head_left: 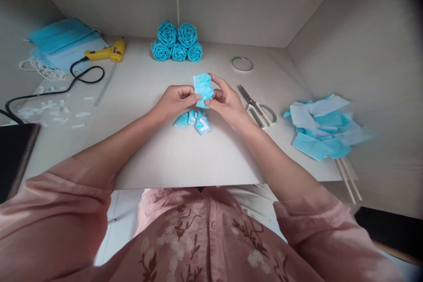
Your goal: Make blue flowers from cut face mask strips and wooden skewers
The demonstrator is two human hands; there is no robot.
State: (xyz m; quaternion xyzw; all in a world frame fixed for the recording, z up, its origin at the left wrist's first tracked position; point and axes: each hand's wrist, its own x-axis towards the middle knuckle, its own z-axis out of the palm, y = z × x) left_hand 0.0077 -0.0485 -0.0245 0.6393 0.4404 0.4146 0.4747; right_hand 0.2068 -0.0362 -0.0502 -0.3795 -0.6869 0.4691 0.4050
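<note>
Between my two hands, above the middle of the table, is a small creased piece of blue mask fabric (202, 86). My left hand (180, 99) pinches its lower left side between thumb and fingers. On the other side my right hand (224, 98) grips its right edge, with the thumb low on the piece and the index finger near the top. Just below lie a few small folded blue pieces (202, 123), some with white strips on them. Scissors (257, 108) with pale handles rest to the right of my right hand.
Rolled blue fabric roses (179, 40) are stacked at the back, with a stick behind. Back left are blue masks (62, 44) and a yellow glue gun (107, 51) with its black cord. White scraps (59, 110) lie left. A tape roll (242, 64), cut fabric (325, 125) and sticks (348, 180) are right.
</note>
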